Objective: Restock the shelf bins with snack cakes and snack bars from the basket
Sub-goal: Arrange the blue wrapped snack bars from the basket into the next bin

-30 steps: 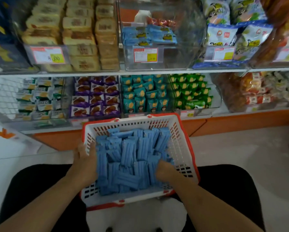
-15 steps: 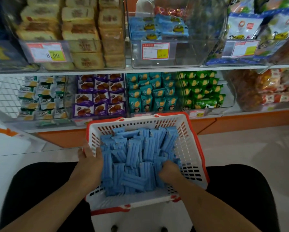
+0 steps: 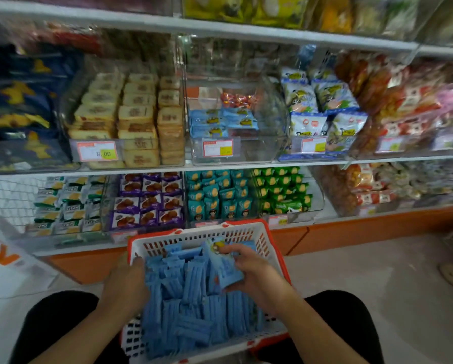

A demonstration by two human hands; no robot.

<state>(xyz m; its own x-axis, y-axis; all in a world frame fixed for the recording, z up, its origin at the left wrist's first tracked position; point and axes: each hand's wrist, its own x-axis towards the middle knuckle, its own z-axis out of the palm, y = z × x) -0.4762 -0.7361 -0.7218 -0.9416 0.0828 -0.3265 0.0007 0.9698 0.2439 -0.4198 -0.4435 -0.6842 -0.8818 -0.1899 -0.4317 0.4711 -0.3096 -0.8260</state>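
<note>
Left of the basket [image 3: 268,240], white floor [image 3: 15,287]. Left hand [image 3: 127,279], at the basket's left rim, fingers curled among blue snack packs [image 3: 191,306]. Right hand [image 3: 257,271] inside grasps one lifted pack [image 3: 224,264]. Beyond the basket, shelf bins [image 3: 236,151]. Right, open floor.

One basket [image 3: 242,233], two hands (left [image 3: 127,281], right [image 3: 254,271]), three yellow-marked price tags [image 3: 97,151].
</note>
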